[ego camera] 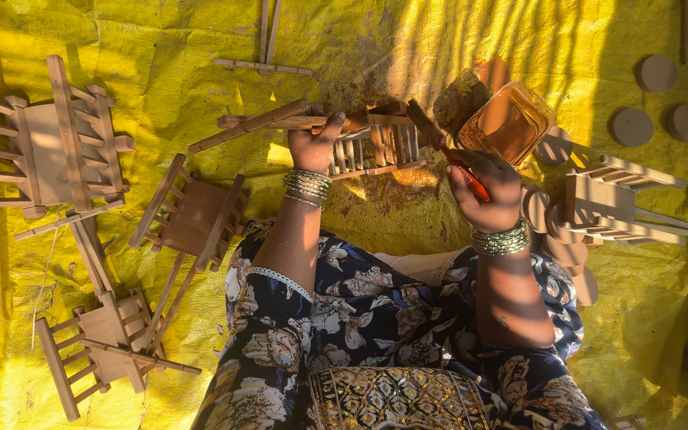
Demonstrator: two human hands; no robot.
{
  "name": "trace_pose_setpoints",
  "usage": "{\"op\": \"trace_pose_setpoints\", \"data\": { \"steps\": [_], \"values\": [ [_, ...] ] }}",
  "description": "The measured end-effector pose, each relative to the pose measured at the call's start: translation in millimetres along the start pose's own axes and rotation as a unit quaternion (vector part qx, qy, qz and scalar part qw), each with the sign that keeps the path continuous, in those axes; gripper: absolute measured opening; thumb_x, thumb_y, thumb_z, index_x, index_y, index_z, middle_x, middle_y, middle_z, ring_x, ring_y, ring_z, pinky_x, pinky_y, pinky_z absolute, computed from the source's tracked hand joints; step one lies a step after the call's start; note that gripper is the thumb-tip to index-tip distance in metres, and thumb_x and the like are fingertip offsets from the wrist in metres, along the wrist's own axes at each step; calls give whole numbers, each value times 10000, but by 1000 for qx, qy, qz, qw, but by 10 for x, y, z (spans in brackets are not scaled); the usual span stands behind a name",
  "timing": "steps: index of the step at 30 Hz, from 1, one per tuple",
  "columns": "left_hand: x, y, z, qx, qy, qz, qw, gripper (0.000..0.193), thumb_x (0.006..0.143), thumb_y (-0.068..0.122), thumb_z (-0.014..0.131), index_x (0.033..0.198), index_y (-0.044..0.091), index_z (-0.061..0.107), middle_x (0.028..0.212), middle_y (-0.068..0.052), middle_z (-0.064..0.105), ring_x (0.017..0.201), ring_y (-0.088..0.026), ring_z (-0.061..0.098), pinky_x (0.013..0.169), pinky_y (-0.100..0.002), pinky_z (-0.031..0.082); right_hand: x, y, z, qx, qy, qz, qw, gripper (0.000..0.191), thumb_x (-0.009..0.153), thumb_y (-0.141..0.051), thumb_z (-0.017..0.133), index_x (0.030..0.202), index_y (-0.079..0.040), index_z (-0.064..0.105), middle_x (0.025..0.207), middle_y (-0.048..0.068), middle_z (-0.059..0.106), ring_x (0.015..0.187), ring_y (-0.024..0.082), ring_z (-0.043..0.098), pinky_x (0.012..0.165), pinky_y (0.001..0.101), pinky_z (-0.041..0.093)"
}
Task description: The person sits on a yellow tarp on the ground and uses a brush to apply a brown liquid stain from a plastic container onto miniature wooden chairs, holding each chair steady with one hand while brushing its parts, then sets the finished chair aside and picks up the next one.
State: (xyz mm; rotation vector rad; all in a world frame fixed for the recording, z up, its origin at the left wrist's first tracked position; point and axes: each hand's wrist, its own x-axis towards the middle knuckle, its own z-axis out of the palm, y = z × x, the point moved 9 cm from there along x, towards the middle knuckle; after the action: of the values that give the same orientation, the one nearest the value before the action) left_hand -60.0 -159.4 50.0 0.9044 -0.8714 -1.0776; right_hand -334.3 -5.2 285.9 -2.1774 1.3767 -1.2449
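My left hand (314,145) grips a small wooden toy cart (376,143) with a slatted side and a long shaft (248,126) that sticks out to the left. My right hand (483,187) holds a red-handled paintbrush (439,142); its bristle end rests on the cart's right end. Just right of the brush stands an open square plastic tub of brown varnish (510,121). Both wrists wear stacks of green bangles. I sit on a yellow tarp (161,48) with a floral dress over my knees.
Three more bare wooden carts lie to my left (49,139) (193,211) (109,338). A cart frame (623,199) and several round wooden wheels (632,126) lie on the right. Loose sticks (264,64) lie at the top.
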Motion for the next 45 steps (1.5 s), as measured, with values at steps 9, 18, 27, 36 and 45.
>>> {"op": "trace_pose_setpoints", "data": {
  "steps": [9, 18, 27, 36, 45],
  "values": [
    [-79, 152, 83, 49, -28, 9, 998, 298, 840, -6, 837, 922, 82, 565, 881, 6, 624, 830, -118, 614, 771, -310, 544, -89, 277, 282, 141, -52, 65, 987, 194, 951, -21, 728, 1141, 22, 726, 967, 136, 737, 823, 195, 712, 758, 293, 559],
    [-72, 93, 3, -8, -19, 0, 1000, 254, 852, -25, 816, 929, 71, 594, 909, -13, 646, 879, -151, 653, 849, -353, 602, -89, 101, 207, 102, -45, 32, 993, 208, 927, 19, 731, 1135, 27, 730, 991, 164, 743, 845, 242, 728, 765, 325, 564],
    [-67, 177, 21, 27, -24, 18, 999, 267, 903, -29, 837, 941, 62, 589, 902, -25, 636, 860, -146, 615, 840, -346, 559, -80, 116, -96, 16, 17, 45, 999, 129, 969, -3, 745, 1098, 8, 744, 928, 135, 742, 803, 207, 722, 732, 324, 561],
    [-53, 48, -194, 16, 54, -26, 998, 297, 851, 10, 853, 929, 95, 579, 861, 27, 604, 789, -96, 544, 750, -289, 498, -69, 225, 29, 64, -18, 20, 998, 166, 964, -7, 739, 1129, -5, 736, 928, 116, 733, 800, 199, 709, 737, 303, 544],
    [-83, 121, -85, 43, 9, 21, 999, 305, 843, 28, 850, 941, 98, 569, 911, 21, 615, 865, -113, 596, 834, -305, 531, -81, 42, 328, 60, -19, -54, 997, 262, 886, 27, 776, 1142, 45, 722, 1000, 174, 728, 852, 271, 708, 749, 345, 557]
  ]
}}
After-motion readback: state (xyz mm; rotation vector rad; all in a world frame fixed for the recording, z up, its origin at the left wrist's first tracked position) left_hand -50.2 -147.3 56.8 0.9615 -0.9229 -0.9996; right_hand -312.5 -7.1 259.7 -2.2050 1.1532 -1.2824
